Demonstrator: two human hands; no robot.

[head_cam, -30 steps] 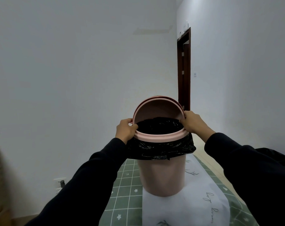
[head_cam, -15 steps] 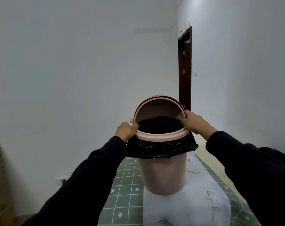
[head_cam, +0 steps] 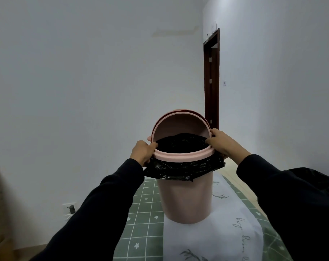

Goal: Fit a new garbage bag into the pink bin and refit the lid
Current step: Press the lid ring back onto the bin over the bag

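Note:
The pink bin (head_cam: 185, 200) stands upright on a table with a green checked cloth (head_cam: 141, 223). A black garbage bag (head_cam: 178, 169) lines it, its edge folded out over the rim. The pink lid ring (head_cam: 184, 155) sits on top of the bag, and its flap (head_cam: 180, 127) is swung up at the back, so the black inside shows. My left hand (head_cam: 143, 152) grips the ring's left side. My right hand (head_cam: 223, 143) grips its right side, thumb over the inner edge.
A white runner (head_cam: 212, 242) with printed script lies under the bin. A dark wooden door frame (head_cam: 211, 81) stands behind on the right. A wall socket (head_cam: 69, 208) is low on the left wall. Dark fabric (head_cam: 314, 179) lies at the right edge.
Both hands stay on the lid ring. My right thumb has slid further over the ring's inner edge, and the view has shifted slightly.

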